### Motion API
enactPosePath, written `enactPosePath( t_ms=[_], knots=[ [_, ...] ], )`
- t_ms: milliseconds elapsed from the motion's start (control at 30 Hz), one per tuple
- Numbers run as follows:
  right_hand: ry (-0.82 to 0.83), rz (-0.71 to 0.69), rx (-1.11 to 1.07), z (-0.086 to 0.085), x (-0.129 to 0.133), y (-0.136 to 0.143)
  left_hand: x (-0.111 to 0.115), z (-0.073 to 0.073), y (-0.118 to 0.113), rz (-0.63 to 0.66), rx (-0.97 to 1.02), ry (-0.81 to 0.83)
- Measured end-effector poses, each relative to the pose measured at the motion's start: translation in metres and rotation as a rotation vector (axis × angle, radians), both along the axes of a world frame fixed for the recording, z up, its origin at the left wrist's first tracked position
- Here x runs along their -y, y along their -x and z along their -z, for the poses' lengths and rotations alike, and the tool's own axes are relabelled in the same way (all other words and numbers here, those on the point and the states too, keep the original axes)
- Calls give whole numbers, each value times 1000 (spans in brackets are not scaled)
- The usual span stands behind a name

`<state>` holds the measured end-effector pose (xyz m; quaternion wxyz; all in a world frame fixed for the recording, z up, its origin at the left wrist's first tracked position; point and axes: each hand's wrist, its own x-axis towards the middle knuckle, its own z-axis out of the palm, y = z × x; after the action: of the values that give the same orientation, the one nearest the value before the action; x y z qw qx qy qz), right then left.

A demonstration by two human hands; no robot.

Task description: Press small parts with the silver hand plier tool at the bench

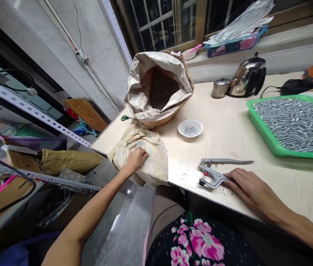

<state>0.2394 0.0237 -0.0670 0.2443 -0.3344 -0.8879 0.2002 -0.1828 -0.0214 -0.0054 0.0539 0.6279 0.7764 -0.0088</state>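
On a crumpled, patterned cloth (156, 162) at the table's left corner rests my left hand (136, 159), its fingers curled together. A few small silvery metal pieces (141, 144) lie just beyond the fingertips; what the fingers hold, if anything, is hidden. My right hand (247, 183) grips the lower handle of grey snap-fastener pliers (214, 179), which lie on the table near its front edge with their handles spread. Past the cloth, a white bowl (190, 128) holds several silvery metal pieces.
An open paper sack (142, 107) of dark small pieces stands behind the bowl, with green-handled scissors (125, 118) beside it. A green tray (281, 149) heaped with silvery metal pieces is at right. Behind are a kettle (246, 77) and a metal canister (220, 88).
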Motion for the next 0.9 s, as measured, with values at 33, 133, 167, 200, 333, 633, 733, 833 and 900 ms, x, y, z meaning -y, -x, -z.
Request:
enactPosePath(
  t_ms=[33, 133, 167, 200, 333, 633, 733, 833, 900],
  knots=[
    [-15, -6, 11, 1, -1, 3, -1, 3, -3, -3, -26, 0],
    [-22, -23, 64, 0, -2, 10, -7, 6, -8, 7, -85, 20],
    [-12, -30, 88, -1, -3, 11, -9, 7, -9, 18, -93, 28],
    [4, -42, 114, -4, -4, 11, -10, 8, -8, 32, -99, 33],
    [48, -82, 207, -14, -7, 10, -14, 13, -4, 150, -173, 16],
    [54, -41, 242, -24, -2, 16, -20, 7, -5, 346, -243, 73],
    [38, -40, 219, -18, -1, 15, -21, 5, -7, 377, -222, 78],
    [23, -30, 199, -11, -2, 14, -22, 4, -8, 402, -234, 109],
    [9, -23, 200, -9, -2, 15, -23, 5, -8, 397, -242, 116]
  ],
)
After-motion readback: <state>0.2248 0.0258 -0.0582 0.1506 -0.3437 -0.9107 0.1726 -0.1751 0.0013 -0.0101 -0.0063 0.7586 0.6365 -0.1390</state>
